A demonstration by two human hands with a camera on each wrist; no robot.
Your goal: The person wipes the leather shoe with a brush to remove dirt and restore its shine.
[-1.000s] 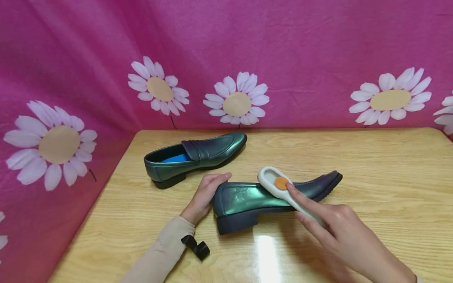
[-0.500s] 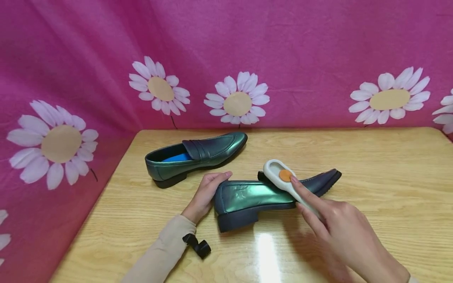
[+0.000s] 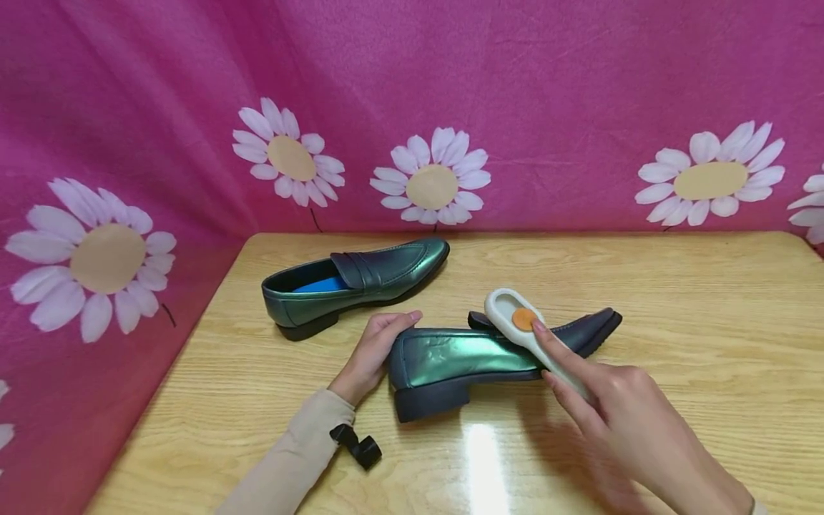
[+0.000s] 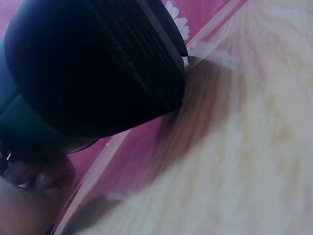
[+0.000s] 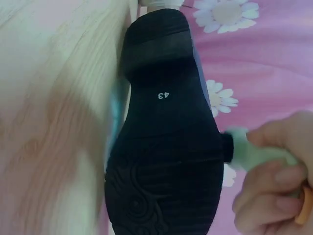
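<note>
A white-handled brush (image 3: 511, 311) is gripped in the right hand (image 3: 634, 422), fingers curled round the handle, index finger stretched up to the orange disc (image 3: 524, 320) on its head. At the other end, the heel of a dark green loafer (image 3: 463, 357) is held by the left hand (image 3: 370, 354), thumb laid along by the top edge. The loafer is held up over the wooden table (image 3: 708, 300), toe pointed to the right, and the brush head is set across its middle. From the right wrist, the sole is shown broadside, a small 43 printed on it; a black piece is seen between brush head and shoe, though whether bristles or pad can't fairly be told in that blur. Just beyond, the matching loafer (image 3: 360, 282) is stood upright on the table, its blue insole (image 3: 322, 285) exposed. Nearer in, a beige sleeve (image 3: 299, 443) is worn on the left arm, a curled black strap (image 3: 367, 452) beside it. The whole scene is backed by a magenta cloth (image 3: 553, 79), printed with white daisies.
</note>
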